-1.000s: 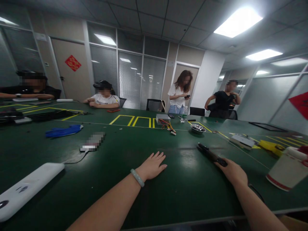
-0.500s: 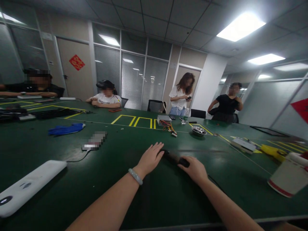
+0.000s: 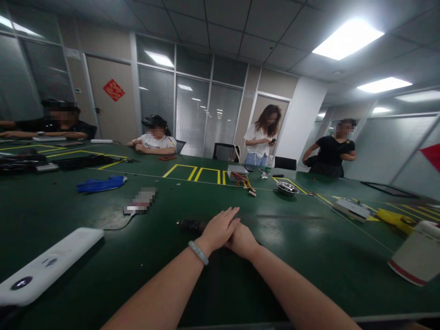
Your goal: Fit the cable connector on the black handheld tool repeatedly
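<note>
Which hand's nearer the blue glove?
Left. The left hand is right of the blue glove, closer to the camera; the right hand is farther right, beside the left.

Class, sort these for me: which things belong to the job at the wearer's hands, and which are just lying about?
In the job:
dark tool, apparently gripped by the right hand
left hand, overlapping the right

Lying about:
blue glove
long white device
metal bowl
silver box with coloured wires
plastic bottle
yellow object
pale bucket-like container
</note>
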Demonstrator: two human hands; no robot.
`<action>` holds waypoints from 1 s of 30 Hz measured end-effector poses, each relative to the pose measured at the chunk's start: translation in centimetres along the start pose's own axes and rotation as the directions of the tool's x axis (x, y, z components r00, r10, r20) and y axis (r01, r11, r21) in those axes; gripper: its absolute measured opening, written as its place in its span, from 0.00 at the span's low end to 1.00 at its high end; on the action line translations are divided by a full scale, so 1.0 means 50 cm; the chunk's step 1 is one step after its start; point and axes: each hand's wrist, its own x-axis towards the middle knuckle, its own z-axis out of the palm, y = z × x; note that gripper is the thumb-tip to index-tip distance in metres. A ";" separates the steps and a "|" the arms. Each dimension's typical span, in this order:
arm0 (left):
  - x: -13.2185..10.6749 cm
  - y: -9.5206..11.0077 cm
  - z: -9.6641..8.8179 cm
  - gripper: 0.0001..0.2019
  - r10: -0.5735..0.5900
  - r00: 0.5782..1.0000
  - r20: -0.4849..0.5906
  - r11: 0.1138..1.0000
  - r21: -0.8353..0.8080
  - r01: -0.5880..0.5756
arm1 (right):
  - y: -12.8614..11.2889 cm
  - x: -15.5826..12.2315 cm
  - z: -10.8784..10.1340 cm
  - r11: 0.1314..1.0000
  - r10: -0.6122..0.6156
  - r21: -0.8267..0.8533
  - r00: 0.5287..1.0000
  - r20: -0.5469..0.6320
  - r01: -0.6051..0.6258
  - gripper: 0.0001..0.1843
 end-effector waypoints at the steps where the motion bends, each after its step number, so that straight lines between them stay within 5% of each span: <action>1: -0.001 0.001 -0.002 0.26 -0.004 1.000 0.005 1.000 -0.010 0.004 | -0.003 -0.008 -0.008 1.000 -0.018 -0.025 1.000 0.004 0.018 0.29; 3: -0.004 0.004 -0.007 0.26 -0.013 1.000 0.014 0.999 -0.041 0.014 | -0.011 -0.036 -0.028 0.995 0.021 -0.095 1.000 -0.021 -0.022 0.33; 7: -0.009 0.009 -0.013 0.28 0.018 0.997 0.081 0.997 -0.080 -0.012 | -0.021 -0.120 -0.075 0.918 0.315 -0.237 0.948 -0.055 -0.318 0.28; 13: -0.008 0.002 -0.019 0.29 0.109 0.955 0.276 0.989 0.062 -0.131 | -0.013 -0.209 -0.148 0.882 0.452 -0.250 0.866 0.212 -0.399 0.09; 17: -0.007 -0.001 -0.024 0.27 0.064 0.957 0.282 0.991 0.092 -0.093 | -0.006 -0.201 -0.162 0.892 0.446 -0.064 0.847 0.290 -0.448 0.11; 20: -0.006 -0.001 -0.016 0.26 0.052 0.967 0.250 0.990 0.117 -0.083 | 0.003 -0.167 -0.145 0.810 0.455 0.194 0.802 0.386 -0.553 0.13; 23: -0.002 -0.003 -0.001 0.24 0.039 0.979 0.201 0.984 0.162 -0.073 | 0.014 -0.122 -0.119 0.726 0.439 0.391 0.818 0.370 -0.566 0.12; 27: 0.004 -0.010 0.012 0.24 0.026 0.984 0.178 0.980 0.192 -0.061 | 0.035 -0.082 -0.101 0.835 0.357 0.330 0.890 0.282 -0.440 0.08; 30: 0.005 -0.013 0.015 0.25 0.047 0.986 0.161 0.981 0.177 -0.075 | 0.060 -0.088 -0.101 0.883 0.275 0.289 0.906 0.321 -0.370 0.07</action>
